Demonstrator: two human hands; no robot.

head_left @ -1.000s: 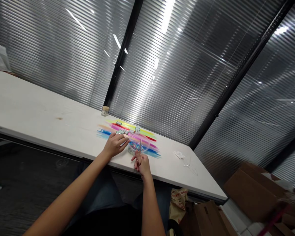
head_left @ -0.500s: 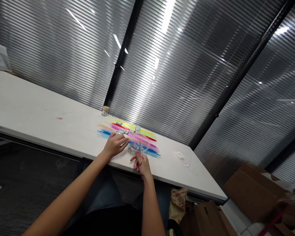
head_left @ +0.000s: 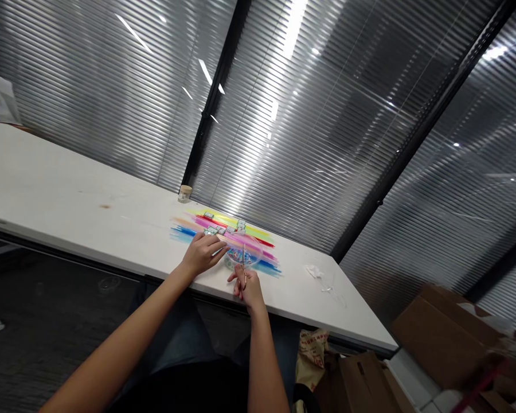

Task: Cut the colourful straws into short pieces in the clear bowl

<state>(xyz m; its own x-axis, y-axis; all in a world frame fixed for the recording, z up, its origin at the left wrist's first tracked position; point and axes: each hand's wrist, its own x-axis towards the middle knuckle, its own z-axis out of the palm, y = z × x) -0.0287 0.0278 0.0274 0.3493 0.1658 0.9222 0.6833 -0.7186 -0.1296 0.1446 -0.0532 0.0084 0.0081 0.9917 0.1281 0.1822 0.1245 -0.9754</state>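
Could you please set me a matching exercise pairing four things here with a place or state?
1. scissors
2. clear container
3. jar
4. large cardboard box

A. near the back edge of the table
B. right of the table
C. in the right hand
D. holding small coloured pieces

Pairs: 1-C; 2-D; 3-A; 4-B

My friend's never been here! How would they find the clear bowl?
Find the white table below the striped wall, then the coloured sticks on it. Toward their near side, by the left hand and the scissors in the right hand, is the bowl. It's round and clear with tiny colourful bits inside, unlike the straight sticks.
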